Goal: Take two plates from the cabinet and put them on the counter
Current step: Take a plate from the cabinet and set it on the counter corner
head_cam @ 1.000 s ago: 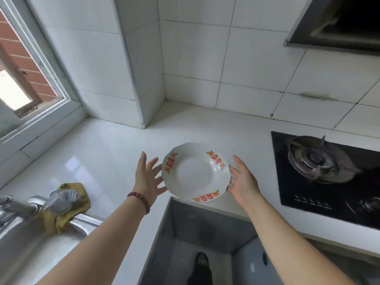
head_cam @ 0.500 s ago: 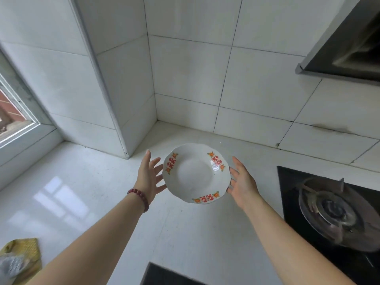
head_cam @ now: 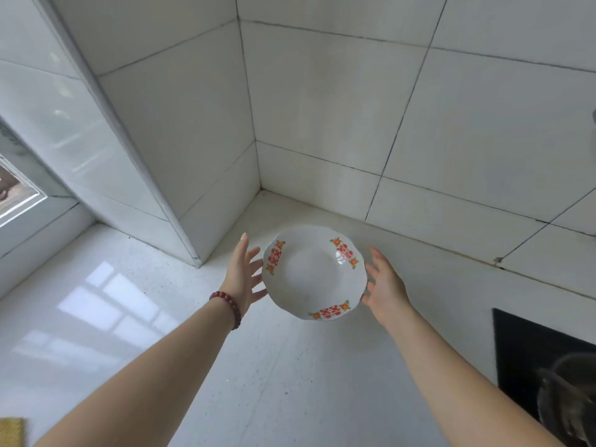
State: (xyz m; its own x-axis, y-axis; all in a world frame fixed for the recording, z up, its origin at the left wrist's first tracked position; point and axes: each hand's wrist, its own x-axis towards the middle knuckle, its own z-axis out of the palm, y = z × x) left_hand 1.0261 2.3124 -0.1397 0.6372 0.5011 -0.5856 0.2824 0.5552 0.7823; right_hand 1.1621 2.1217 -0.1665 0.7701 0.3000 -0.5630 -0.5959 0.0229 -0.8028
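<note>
Much sits at the edges and is only partly seen: a black glass hob (head_cam: 529, 350) is cut off at the lower right of the frame, with a blurred grey metal burner ring (head_cam: 567, 401) running out of the corner; a scrap of yellow cloth (head_cam: 11, 430) shows at the lower left edge; and a sliver of window (head_cam: 16, 195) is clipped at the left edge, too blurred to read what lies beyond it. One plate is in view, two hands, two bare forearms and one bracelet. The white scalloped-rim ceramic plate (head_cam: 314, 272) is shallow and glossy, with three red-and-orange printed motifs spaced around its rim, and it is tilted so that its face turns toward the camera. It is held in the middle of the frame above the white speckled stone counter (head_cam: 277, 375), not resting on it, in front of the corner of the white tiled wall (head_cam: 322, 108). The left hand (head_cam: 240, 275), with a dark red beaded bracelet (head_cam: 227, 308) at the wrist, has its fingers spread wide and straight, fingertips against the plate's left rim. The right hand (head_cam: 383, 285) is likewise spread flat, its fingers against the right rim; how much lies behind the plate is hidden. The plate is pressed between the two opened palms rather than gripped by curled fingers.
</note>
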